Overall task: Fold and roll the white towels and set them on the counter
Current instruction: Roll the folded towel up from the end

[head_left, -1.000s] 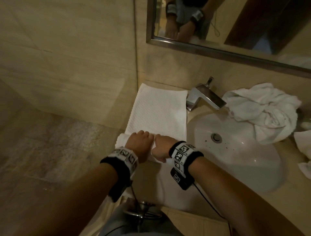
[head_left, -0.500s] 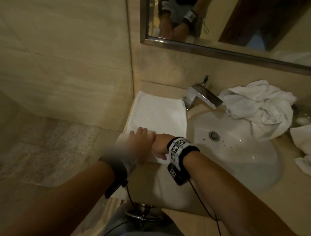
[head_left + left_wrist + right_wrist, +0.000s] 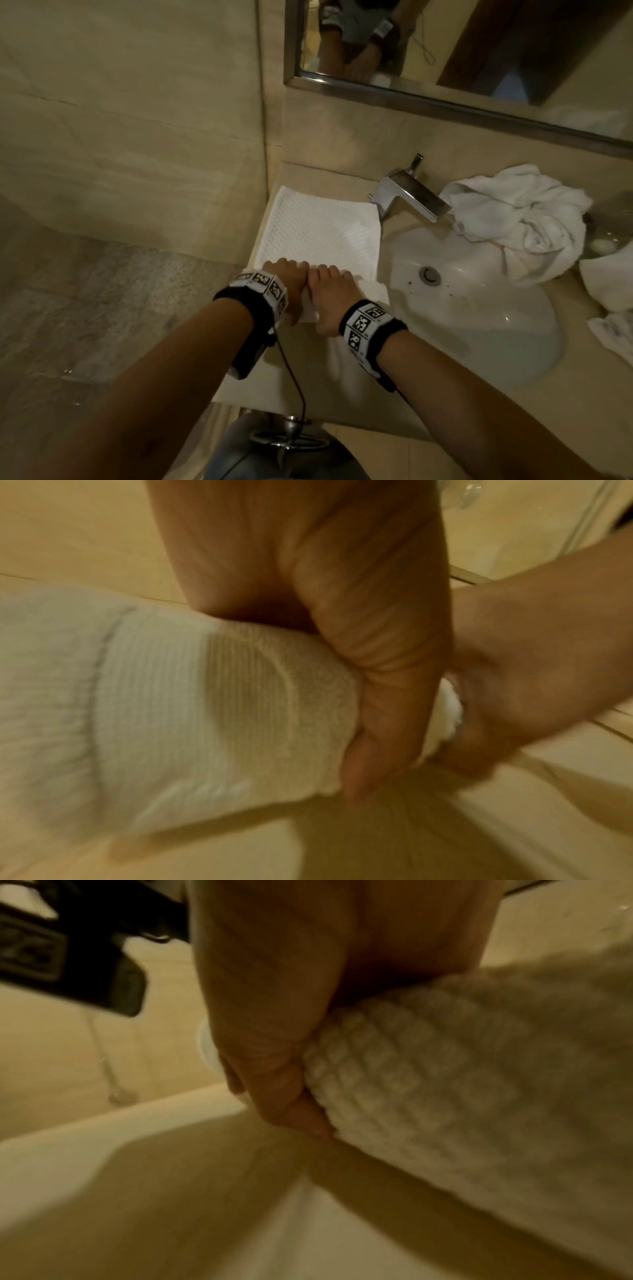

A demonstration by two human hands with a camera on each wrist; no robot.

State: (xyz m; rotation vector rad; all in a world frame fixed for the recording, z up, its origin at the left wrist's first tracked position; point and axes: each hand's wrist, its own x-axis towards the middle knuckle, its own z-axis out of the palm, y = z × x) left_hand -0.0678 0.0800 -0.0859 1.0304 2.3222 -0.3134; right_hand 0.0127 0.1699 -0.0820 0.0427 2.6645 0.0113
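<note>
At the bottom edge a metal fixture (image 3: 289, 442) juts up between the forearms, its shape too dim to read. Just beyond it, both wrists carry black bands (image 3: 371, 329) printed with square black-and-white markers. The left hand (image 3: 284, 284) and right hand (image 3: 330, 294) sit side by side, touching, fingers curled over and thumbs tucked under the rolled part of the white towel (image 3: 322, 229); the wrist views, soft with blur, show each thumb pressed into a fat cylinder of waffle-textured cloth. The roll lies on the beige stone counter (image 3: 582, 383), mostly hidden under the hands, with the unrolled, dimpled flat stretch running toward 12 o'clock into the wall corner. At 3 o'clock is the smooth white oval sink (image 3: 479, 308) with a round metal drain. Toward 1 o'clock stands an angular chrome faucet (image 3: 409, 200), and beyond it at 2 o'clock a crumpled white towel heap (image 3: 520, 219) rests against the basin rim. Farthest, a metal-framed mirror (image 3: 445, 102) is cut off by the top edge.
</note>
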